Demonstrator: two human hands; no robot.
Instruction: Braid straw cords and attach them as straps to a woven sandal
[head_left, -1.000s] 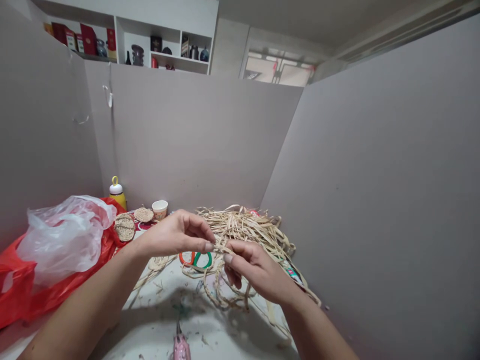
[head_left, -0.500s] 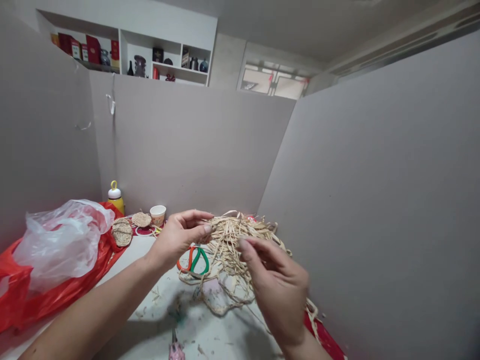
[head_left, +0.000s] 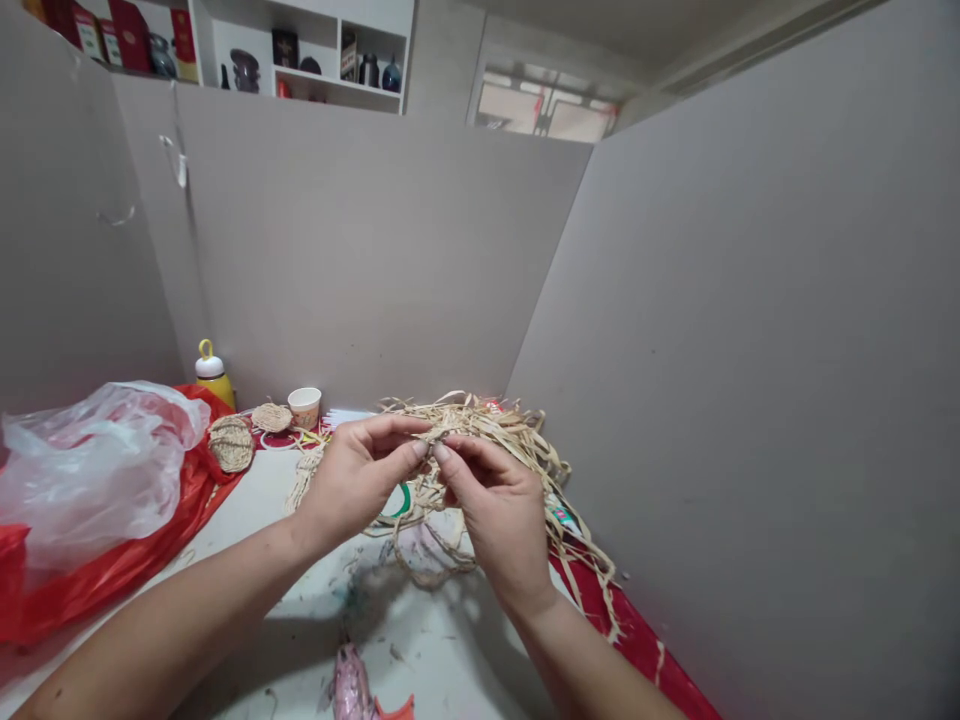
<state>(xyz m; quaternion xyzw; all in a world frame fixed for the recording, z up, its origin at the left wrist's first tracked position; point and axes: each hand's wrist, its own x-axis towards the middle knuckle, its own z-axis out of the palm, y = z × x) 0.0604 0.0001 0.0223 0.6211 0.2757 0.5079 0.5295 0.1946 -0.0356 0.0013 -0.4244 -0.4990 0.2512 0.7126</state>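
Note:
My left hand (head_left: 356, 475) and my right hand (head_left: 499, 505) meet above the table, thumb tips nearly touching. Both pinch a straw strand (head_left: 433, 436), mostly hidden by the fingers. Behind them spreads a heap of dry straw strands (head_left: 517, 430). Below the hands a braided straw cord (head_left: 427, 578) lies in loops on the white tabletop (head_left: 300, 625). Between the hands shows the green handle of a pair of scissors (head_left: 406, 500), the rest of it covered.
Left are a red plastic bag (head_left: 199, 470) and clear bag (head_left: 105, 450), two woven straw discs (head_left: 231, 444), a paper cup (head_left: 304, 408) and a yellow bottle (head_left: 214, 378). A pink tool (head_left: 351, 685) lies at the front. Grey partitions (head_left: 360, 240) enclose the table.
My right hand has moved left and up to meet my left hand, closing the gap between them. The view has tilted down, and the scissors' orange handle is now hidden.

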